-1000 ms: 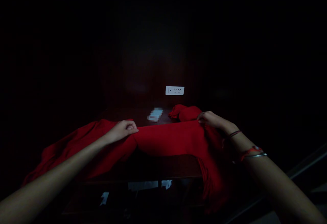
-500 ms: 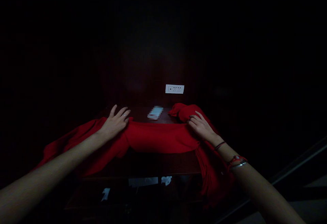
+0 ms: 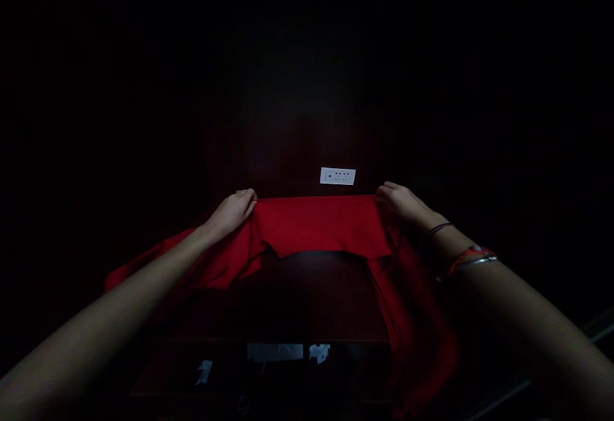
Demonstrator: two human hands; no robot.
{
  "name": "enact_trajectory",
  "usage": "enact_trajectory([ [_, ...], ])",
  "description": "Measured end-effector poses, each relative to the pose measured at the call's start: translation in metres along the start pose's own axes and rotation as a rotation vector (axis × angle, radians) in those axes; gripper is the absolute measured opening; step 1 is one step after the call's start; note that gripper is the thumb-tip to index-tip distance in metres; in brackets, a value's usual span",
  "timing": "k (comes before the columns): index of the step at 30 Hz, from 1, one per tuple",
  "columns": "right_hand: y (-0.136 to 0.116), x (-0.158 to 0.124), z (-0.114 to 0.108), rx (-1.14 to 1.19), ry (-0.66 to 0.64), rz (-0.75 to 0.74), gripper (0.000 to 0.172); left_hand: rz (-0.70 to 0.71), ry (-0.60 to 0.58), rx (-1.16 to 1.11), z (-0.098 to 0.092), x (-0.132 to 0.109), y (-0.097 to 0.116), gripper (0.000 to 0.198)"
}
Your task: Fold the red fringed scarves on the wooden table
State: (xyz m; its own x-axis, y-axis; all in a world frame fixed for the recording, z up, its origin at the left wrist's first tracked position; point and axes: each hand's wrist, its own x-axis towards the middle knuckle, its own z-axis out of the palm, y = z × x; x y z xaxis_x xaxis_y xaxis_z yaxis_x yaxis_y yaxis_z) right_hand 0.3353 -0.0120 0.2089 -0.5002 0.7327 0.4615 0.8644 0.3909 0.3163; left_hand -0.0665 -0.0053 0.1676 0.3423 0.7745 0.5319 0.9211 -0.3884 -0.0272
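Note:
A red cloth is stretched between my two hands above a dark wooden surface. My left hand pinches its upper edge at the left, fingers closed. At the right end of that same edge, my right hand is closed on the fabric too. Loose folds spread out to the left under my left forearm. On the right, a long part of the cloth hangs down past the front of the surface. Its exact kind cannot be made out in the dim light.
A white socket panel is on the dark wall behind the cloth. Below the surface, an open shelf holds a pale sheet, a crumpled white piece and a small pale scrap. Most of the room is too dark to see.
Both hands have closed on the cloth and lifted its top edge up and away from me. The cloth now hides the pale blue item behind it. The view has shifted slightly.

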Motion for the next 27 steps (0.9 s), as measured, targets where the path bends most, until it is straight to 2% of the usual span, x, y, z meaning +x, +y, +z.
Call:
enact_trajectory([
  [3, 0.012, 0.033, -0.02, -0.155, -0.077, -0.025, 0.015, 0.08, -0.121, 0.257, -0.013, 0.041, -0.002, 0.022],
  [5, 0.014, 0.054, -0.033, -0.221, -0.024, 0.013, 0.017, 0.05, -0.131, 0.339, -0.028, 0.073, -0.002, 0.027],
  [7, 0.011, 0.066, -0.041, -0.176, 0.114, 0.188, 0.022, -0.022, -0.05, 0.362, -0.043, 0.097, 0.001, 0.03],
  [9, 0.006, 0.065, -0.041, -0.073, 0.252, 0.42, 0.026, -0.04, 0.049, 0.342, -0.051, 0.103, 0.005, 0.03],
  [11, -0.001, 0.049, -0.028, 0.018, 0.299, 0.564, 0.026, 0.061, 0.057, 0.302, -0.044, 0.087, 0.012, 0.029],
  [13, -0.009, 0.02, -0.006, 0.077, 0.27, 0.599, 0.023, 0.242, -0.055, 0.265, -0.022, 0.052, 0.022, 0.028],
  [15, -0.02, -0.017, 0.019, 0.192, 0.284, 0.634, 0.022, 0.387, -0.171, 0.235, 0.008, 0.007, 0.035, 0.027],
  [17, -0.034, -0.056, 0.042, 0.254, 0.299, 0.584, 0.02, 0.467, -0.303, 0.231, 0.038, -0.037, 0.05, 0.025],
  [20, -0.056, -0.105, 0.063, 0.236, 0.177, 0.467, 0.023, 0.574, -0.4, 0.165, 0.069, -0.086, 0.071, 0.025],
  [23, -0.07, -0.137, 0.067, 0.176, 0.071, 0.45, 0.026, 0.617, -0.433, 0.093, 0.078, -0.107, 0.083, 0.024],
  [25, -0.075, -0.149, 0.066, 0.134, 0.042, 0.465, 0.025, 0.608, -0.469, 0.046, 0.075, -0.107, 0.084, 0.024],
  [27, -0.078, -0.159, 0.064, 0.084, 0.004, 0.49, 0.024, 0.573, -0.555, -0.016, 0.067, -0.1, 0.084, 0.022],
])
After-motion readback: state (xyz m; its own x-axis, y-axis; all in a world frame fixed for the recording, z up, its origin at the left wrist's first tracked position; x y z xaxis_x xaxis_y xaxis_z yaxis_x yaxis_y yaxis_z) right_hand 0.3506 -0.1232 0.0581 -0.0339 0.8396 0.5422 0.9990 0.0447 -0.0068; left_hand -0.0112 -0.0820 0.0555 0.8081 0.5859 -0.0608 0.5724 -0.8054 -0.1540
